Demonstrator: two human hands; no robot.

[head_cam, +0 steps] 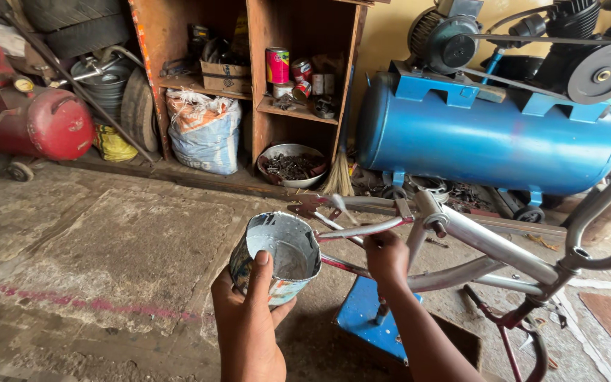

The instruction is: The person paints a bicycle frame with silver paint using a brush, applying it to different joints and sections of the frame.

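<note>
The left hand (249, 322) holds a dented tin can (277, 256) from below, thumb over its near rim, just left of the bicycle frame (461, 244). The right hand (386, 256) rests on the frame's tubes, right of the can. Under the frame, on the concrete floor (107, 262), sits a low stool (369, 325). Behind the frame stands an air compressor (489, 134), against the wall. Left of it is a wooden shelf unit (249, 78) with cans (288, 71) on a shelf, a bowl (293, 164) at its foot and a sack (204, 132) in its left bay. A second compressor tank (37, 124) stands at far left.
</note>
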